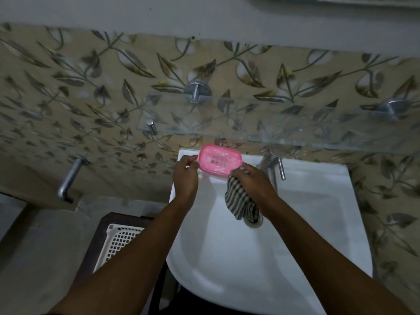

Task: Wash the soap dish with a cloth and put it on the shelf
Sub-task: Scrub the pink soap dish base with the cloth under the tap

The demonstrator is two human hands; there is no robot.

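Observation:
A pink oval soap dish [219,160] is held over the back of the white sink [306,223], its open side with pale soap residue facing me. My left hand [185,176] grips its left end. My right hand [251,181] touches the dish's lower right corner and clutches a dark-and-light striped cloth [241,202] that hangs down toward the drain. A glass shelf [272,123] juts from the leaf-patterned tiled wall just above the dish.
A chrome tap [272,165] stands at the sink's back, right of the dish. Chrome shelf brackets [197,91] hold the glass. A metal pipe [69,178] sticks out of the wall at left. A white lattice basket [118,244] sits on a dark stand left of the sink.

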